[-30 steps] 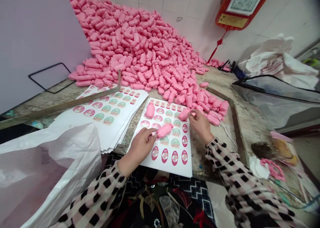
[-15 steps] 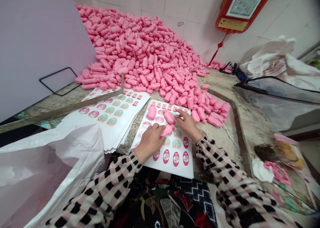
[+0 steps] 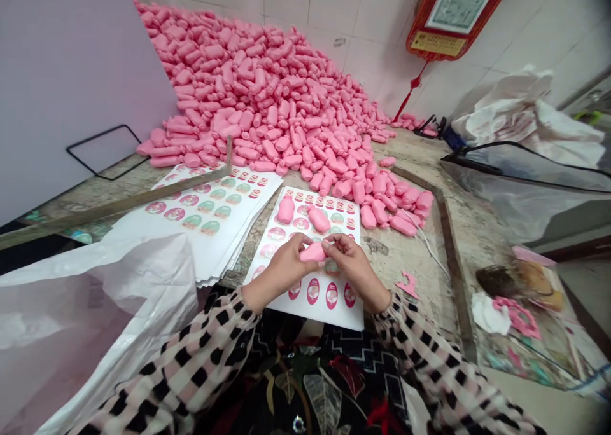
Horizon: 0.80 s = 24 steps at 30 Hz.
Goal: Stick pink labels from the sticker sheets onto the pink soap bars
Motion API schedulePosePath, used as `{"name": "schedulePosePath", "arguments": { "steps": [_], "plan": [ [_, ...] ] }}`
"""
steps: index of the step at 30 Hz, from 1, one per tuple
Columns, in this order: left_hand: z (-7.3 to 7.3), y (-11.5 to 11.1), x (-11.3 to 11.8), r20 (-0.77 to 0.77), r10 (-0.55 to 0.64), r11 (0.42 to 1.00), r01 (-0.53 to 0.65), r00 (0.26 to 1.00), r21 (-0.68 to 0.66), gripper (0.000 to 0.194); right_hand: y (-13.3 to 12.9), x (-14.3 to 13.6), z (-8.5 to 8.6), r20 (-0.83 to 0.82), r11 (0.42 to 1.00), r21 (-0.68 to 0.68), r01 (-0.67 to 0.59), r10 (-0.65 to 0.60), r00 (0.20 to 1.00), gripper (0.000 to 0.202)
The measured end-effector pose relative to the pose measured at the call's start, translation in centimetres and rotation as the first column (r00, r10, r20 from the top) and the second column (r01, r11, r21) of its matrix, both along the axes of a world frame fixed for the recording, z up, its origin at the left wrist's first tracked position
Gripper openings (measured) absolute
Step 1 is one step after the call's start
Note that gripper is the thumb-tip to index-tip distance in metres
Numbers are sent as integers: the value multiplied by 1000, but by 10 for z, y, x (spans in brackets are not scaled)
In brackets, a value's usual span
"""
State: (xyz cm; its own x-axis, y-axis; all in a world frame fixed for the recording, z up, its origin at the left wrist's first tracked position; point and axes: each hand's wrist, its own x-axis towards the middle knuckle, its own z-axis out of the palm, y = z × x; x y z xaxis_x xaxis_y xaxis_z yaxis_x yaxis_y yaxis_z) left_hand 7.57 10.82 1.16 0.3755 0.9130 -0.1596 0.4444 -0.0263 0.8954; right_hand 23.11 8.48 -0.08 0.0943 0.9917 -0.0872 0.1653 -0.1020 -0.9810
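My left hand [image 3: 281, 269] is closed around a small pink plastic bottle [image 3: 313, 252], held lying sideways just over a sheet of stickers [image 3: 277, 304]. At the bottle's right end, the fingers of my right hand [image 3: 358, 271] pinch against it; whether a sticker is between them I cannot tell. Two more pink bottles, one upright-facing [image 3: 286, 210] and one slanted [image 3: 319, 220], lie on the upper part of the sheet. Its stickers are pink and green rounds, with dark pink ovals along the lower edge.
A large heap of pink bottles [image 3: 248, 85] rises against the tiled wall. More sticker sheets [image 3: 214, 244] are stacked at left under a wooden strip [image 3: 162, 196]. A white sack [image 3: 157, 282] sits front left. A pink scrap piece [image 3: 407, 285] lies right of the sheet.
My right hand has come down and left from the sheet's upper right to the bottle in my left hand. The pink scrap at right, hidden before by my right arm, now shows.
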Motion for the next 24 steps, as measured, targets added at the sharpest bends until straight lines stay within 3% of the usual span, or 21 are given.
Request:
{"name": "schedulePosePath", "arguments": {
  "steps": [2, 4, 6, 7, 8, 10, 12, 13, 14, 16, 19, 24],
  "plan": [
    [4, -11, -1, 189, -57, 951, 110, 980, -287, 40, -18, -3, 8, -40, 996, -3, -85, 85, 996, 26],
    [7, -22, -1, 359, -114, 809, 296, 926, -507, 38, -34, -2, 14, -34, 981, -16, -194, 193, 981, 26],
    [8, -31, 0, 443, -136, 711, 399, 886, -580, 35, -44, 8, 16, 26, 964, -54, -262, 263, 964, 30],
    [8, -33, 1, 448, -131, 712, 398, 885, -579, 34, -46, 16, 16, 88, 965, -63, -253, 258, 962, 33],
    [8, -34, 3, 430, -122, 739, 371, 895, -562, 33, -45, 27, 14, 171, 977, -58, -207, 214, 962, 34],
    [9, -31, 7, 316, -131, 847, 271, 940, -457, 30, -38, 53, 9, 360, 999, -11, -45, 46, 932, 35],
    [10, -24, 15, 61, -210, 961, 218, 976, -170, 25, -27, 76, 3, 541, 994, 42, 103, -109, 834, 35],
    [11, -19, 19, -94, -240, 970, 241, 966, 5, 21, -21, 85, 0, 621, 987, 62, 146, -152, 769, 34],
    [11, -14, 24, -236, -259, 940, 300, 937, 161, 18, -16, 92, -2, 690, 982, 77, 170, -175, 702, 32],
    [11, -6, 36, -360, -289, 874, 398, 887, 280, 14, -7, 97, -5, 782, 980, 88, 180, -179, 597, 28],
    [6, 1, 53, -425, -345, 826, 486, 837, 286, 23, 0, 92, -6, 837, 982, 85, 169, -162, 523, 25],
    [0, 8, 67, -538, -391, 771, 585, 747, 251, 42, 6, 88, -4, 872, 988, 92, 124, -140, 469, 22]
  ]
}}
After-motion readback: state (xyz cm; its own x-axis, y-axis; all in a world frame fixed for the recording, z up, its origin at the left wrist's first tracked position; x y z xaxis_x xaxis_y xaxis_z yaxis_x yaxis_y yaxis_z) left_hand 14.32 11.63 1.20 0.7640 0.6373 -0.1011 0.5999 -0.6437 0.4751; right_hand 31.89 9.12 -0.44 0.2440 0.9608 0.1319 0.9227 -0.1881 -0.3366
